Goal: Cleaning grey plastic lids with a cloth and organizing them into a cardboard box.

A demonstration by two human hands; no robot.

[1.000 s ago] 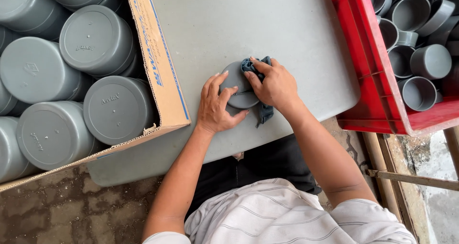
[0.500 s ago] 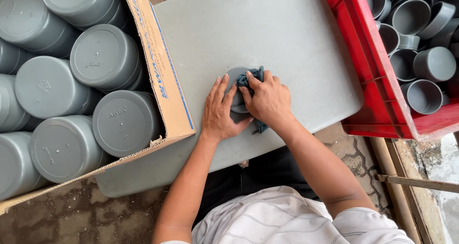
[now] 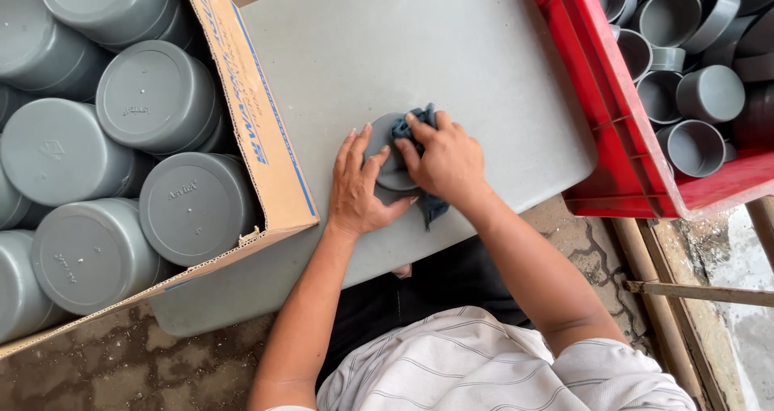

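A white shirt w/ thin dark stripes was worn, seen at bottom centre-right of the frame. Short sleeves were noted; both forearms were left bare. Dark trousers were seen just above the shirt. No gloves, rings or watch were seen.

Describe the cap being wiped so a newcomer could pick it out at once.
Start at the grey table between the cardboard box and the red crate. Near its front edge both hands meet: the left hand steadies a round grey cap while the right hand presses a dark blue cloth on it. It is the only cap lying on the table, outside both containers.
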